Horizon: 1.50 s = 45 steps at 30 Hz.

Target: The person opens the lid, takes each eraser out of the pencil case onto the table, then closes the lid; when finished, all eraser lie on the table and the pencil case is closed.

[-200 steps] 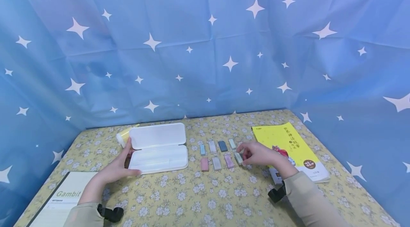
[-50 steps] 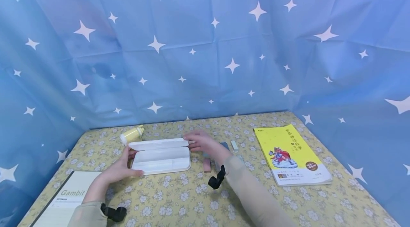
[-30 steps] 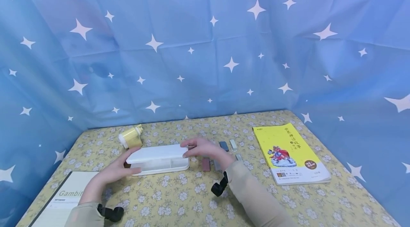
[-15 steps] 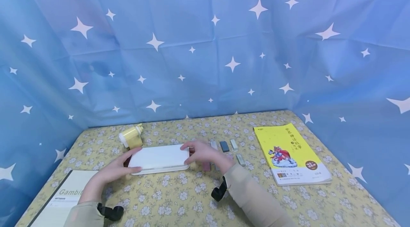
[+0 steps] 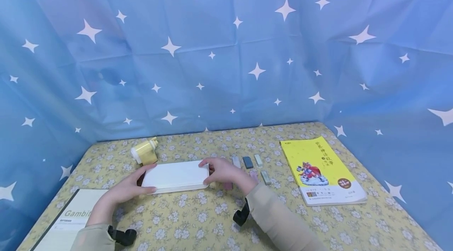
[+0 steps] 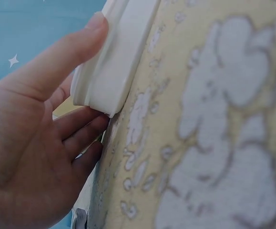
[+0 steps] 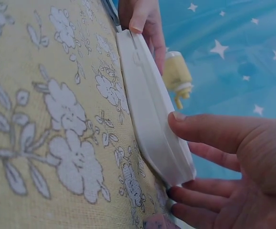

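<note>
A white pencil case [image 5: 176, 175] lies on the flowered cloth with its lid down. My left hand [image 5: 128, 184] grips its left end; in the left wrist view the thumb [image 6: 92, 33] lies along the lid edge and the fingers reach behind. At the right end my right hand [image 5: 224, 173] holds the case between thumb and fingers, the thumb [image 7: 190, 125] on the lid's edge in the right wrist view. Right of that hand lie small eraser-like blocks, among them a dark blue one [image 5: 247, 162] and a grey-green one [image 5: 266, 177]; my right hand and forearm partly hide others.
A yellow bottle [image 5: 146, 152] lies on its side behind the case's left end. The notebook [image 5: 67, 219] is at the front left, partly under my left forearm. A yellow book [image 5: 320, 170] lies on the right. A blue star-patterned curtain [image 5: 226, 54] rises behind the table.
My right hand has gone from the small blocks to the case's right end. The lid, standing open earlier, has swung forward and down. My left hand has stayed on the left end.
</note>
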Available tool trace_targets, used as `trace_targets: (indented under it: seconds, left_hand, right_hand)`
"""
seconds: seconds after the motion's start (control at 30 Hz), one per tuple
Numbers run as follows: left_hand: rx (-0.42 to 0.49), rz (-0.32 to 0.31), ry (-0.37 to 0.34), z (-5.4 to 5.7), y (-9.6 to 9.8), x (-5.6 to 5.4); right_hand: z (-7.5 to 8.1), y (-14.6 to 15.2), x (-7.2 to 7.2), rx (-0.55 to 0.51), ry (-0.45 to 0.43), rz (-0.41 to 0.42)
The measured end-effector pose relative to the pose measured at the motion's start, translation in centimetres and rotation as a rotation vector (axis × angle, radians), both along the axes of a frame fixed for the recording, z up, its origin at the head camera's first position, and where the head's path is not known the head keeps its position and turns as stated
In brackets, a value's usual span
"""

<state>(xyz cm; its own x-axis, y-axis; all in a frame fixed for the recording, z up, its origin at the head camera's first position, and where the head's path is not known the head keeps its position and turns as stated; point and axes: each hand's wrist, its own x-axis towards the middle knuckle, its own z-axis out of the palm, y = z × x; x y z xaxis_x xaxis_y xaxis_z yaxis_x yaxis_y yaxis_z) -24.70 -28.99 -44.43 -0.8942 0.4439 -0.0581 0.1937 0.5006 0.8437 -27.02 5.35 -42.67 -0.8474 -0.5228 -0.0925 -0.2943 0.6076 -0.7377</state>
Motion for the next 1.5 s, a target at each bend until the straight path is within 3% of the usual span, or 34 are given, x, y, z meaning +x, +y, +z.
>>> trace_targets:
  seconds: [0.43,0.67,1.03,1.5]
  left_hand:
    - [-0.012,-0.015,-0.011,-0.1,0.2,0.2]
    - [-0.090,0.062,0.024,0.1,0.6,0.3]
    - [-0.142,0.036,0.110,0.5,2.0,0.4]
    - [-0.127,0.028,0.112,0.3,1.9,-0.1]
  right_hand:
    - [-0.2,-0.1,0.5,0.010,0.006,-0.003]
    - [0.0,0.1,0.5,0.049,0.029,0.008]
    - [0.5,1.2,-0.5,0.099,0.038,0.037]
    - [1.1,1.4,-0.7,0.110,0.058,0.046]
